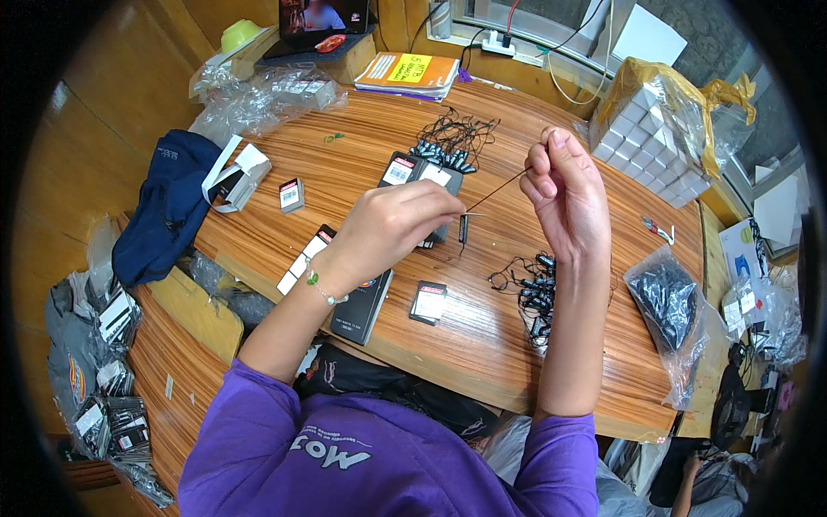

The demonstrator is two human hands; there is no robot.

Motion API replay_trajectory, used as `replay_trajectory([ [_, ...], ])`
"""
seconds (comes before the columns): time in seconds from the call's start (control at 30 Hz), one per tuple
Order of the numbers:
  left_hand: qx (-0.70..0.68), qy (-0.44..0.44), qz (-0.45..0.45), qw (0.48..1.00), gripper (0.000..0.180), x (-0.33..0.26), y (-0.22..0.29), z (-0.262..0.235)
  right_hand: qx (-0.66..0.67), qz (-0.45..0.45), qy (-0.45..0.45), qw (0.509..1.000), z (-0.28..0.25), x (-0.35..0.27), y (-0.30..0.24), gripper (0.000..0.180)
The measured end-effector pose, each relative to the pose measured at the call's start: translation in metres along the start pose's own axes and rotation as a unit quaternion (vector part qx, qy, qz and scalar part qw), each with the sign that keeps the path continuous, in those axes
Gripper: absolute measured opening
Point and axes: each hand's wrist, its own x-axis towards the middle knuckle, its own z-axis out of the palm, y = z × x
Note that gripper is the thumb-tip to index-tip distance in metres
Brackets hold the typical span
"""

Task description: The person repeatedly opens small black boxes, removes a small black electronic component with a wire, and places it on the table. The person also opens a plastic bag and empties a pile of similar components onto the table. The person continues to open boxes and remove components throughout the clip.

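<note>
A thin black cord (500, 190) runs taut from my left hand (403, 217) up to my right hand (564, 185). My left hand is closed, thumb and fingers pinching the cord's lower end. The fingers of my right hand are curled, pinching its upper end. A small dark tab (463, 230) hangs just below my left fingertips. Behind my left hand lie stacked dark cards with white labels (399, 175), partly hidden by it. Past them is a bundle of corded tabs (445, 155); a second tangled bundle (536, 297) lies beside my right forearm.
A small card stack (428, 303) and a black box (360, 314) lie near the front edge. Red-handled snips (659, 229) and a plastic bag of black items (663, 297) are at right. Wrapped white boxes (650, 138) stand at back right. A blue pouch (164, 207) hangs over the left edge.
</note>
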Motion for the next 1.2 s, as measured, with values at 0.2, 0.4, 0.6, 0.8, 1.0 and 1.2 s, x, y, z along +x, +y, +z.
replay_trajectory([
  [0.2, -0.082, -0.028, -0.094, 0.992, 0.032, -0.013, -0.009, -0.027, 0.019, -0.013, -0.029, 0.999, 0.014, -0.003, 0.006, 0.011],
  [0.4, -0.011, -0.251, -0.263, 0.932, 0.031, -0.068, -0.059, -0.095, -0.139, -0.03, 0.011, 0.99, 0.017, -0.012, -0.009, 0.03],
  [0.6, -0.054, -0.233, -0.299, 0.924, 0.045, -0.102, -0.091, -0.082, -0.296, -0.081, 0.048, 0.951, 0.012, -0.01, -0.015, 0.025],
  [0.8, -0.024, -0.2, -0.261, 0.944, 0.045, -0.106, -0.096, -0.082, -0.238, -0.101, 0.045, 0.965, 0.016, -0.01, -0.014, 0.019],
  [1.0, -0.158, -0.069, -0.374, 0.911, 0.026, -0.095, -0.062, -0.089, -0.209, -0.072, 0.003, 0.975, 0.02, -0.012, -0.011, 0.013],
  [1.2, -0.305, 0.125, -0.308, 0.892, 0.018, -0.019, -0.003, -0.051, -0.308, -0.045, -0.013, 0.95, 0.046, -0.022, 0.001, 0.01],
])
